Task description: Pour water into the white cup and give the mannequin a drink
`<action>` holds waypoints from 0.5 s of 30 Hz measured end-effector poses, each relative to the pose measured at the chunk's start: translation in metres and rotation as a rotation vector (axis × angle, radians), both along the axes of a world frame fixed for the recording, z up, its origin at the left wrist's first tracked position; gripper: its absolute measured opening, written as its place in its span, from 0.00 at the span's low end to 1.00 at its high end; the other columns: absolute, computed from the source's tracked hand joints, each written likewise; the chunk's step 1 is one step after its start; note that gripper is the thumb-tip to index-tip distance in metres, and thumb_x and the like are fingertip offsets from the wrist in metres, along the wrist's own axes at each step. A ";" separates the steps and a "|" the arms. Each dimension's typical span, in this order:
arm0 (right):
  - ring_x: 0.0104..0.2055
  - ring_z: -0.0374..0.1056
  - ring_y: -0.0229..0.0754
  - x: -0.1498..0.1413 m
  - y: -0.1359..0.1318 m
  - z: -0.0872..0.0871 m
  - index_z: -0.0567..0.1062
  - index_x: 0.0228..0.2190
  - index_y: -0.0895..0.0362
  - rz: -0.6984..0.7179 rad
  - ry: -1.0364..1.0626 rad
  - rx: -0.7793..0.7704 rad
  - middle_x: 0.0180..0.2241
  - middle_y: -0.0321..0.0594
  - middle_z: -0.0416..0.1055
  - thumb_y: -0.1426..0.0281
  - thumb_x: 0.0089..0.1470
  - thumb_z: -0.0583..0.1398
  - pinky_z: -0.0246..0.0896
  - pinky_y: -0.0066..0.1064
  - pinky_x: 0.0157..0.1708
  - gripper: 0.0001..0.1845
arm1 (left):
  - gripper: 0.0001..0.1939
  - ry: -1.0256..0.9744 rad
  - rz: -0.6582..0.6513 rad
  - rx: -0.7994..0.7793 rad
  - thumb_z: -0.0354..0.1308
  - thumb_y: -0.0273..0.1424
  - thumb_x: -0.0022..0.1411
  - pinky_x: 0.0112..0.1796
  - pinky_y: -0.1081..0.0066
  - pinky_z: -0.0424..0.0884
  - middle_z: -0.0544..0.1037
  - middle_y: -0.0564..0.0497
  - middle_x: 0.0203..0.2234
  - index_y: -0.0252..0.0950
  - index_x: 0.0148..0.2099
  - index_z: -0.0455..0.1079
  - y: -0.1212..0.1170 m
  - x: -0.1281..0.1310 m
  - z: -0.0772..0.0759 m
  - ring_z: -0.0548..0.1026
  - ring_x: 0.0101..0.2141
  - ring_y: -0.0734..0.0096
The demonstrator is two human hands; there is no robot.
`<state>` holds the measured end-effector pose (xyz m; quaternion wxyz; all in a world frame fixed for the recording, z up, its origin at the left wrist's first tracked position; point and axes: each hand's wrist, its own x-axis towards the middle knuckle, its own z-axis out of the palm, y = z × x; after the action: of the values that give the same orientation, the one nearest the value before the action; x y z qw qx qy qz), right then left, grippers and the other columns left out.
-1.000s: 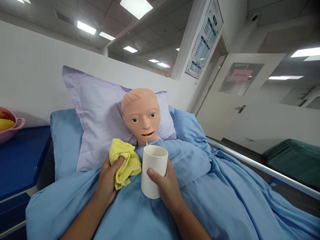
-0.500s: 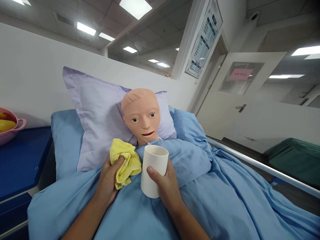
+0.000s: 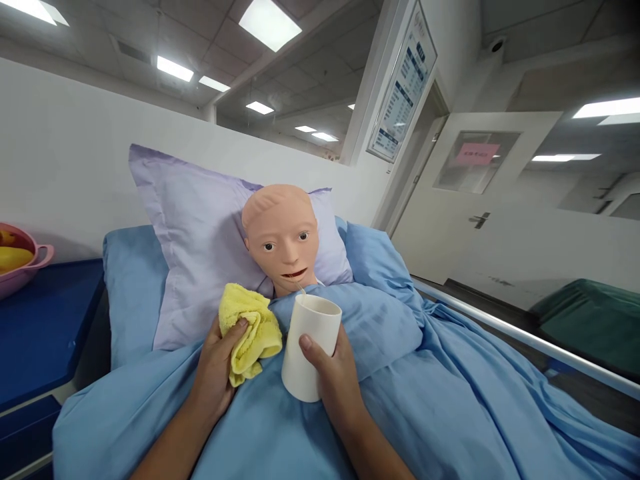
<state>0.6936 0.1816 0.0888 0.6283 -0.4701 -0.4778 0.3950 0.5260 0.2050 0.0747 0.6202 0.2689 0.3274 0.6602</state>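
Note:
My left hand [image 3: 216,365] is closed around a bunched yellow towel [image 3: 250,332], its thumb pressed on top. A white cup [image 3: 310,350], leaning a little to the right, is gripped from its right side by my right hand [image 3: 336,373]. A clear straw [image 3: 302,289] sticks out over the cup's far rim; its lower end is hidden inside. Just beyond both hands a manikin's head [image 3: 281,233] rests against a lilac pillow [image 3: 195,233], mouth slightly open. The straw's tip lies below the manikin's mouth, and I cannot tell whether it touches the chin or neck.
A blue quilt [image 3: 400,393] covers the bed below the manikin. Along the right runs a metal bed rail [image 3: 520,340]. To the left, a pink basket [image 3: 25,279] with yellow things stands on a blue-topped cabinet [image 3: 45,327]. A door [image 3: 450,220] is at the back right.
The cup has tilted slightly more to the right in my right hand, its rim shifting right. My left hand and the towel stay nearly in place. The whole view has shifted slightly.

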 end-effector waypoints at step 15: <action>0.36 0.72 0.49 -0.003 0.003 -0.002 0.74 0.47 0.57 0.071 0.007 0.025 0.34 0.42 0.76 0.47 0.42 0.71 0.71 0.38 0.35 0.36 | 0.34 0.012 -0.003 -0.051 0.74 0.40 0.50 0.33 0.70 0.79 0.83 0.47 0.42 0.39 0.57 0.69 0.003 0.000 -0.005 0.83 0.38 0.60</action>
<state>0.6907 0.1849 0.0863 0.6213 -0.4436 -0.4969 0.4127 0.5258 0.2079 0.0692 0.6260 0.2576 0.3474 0.6489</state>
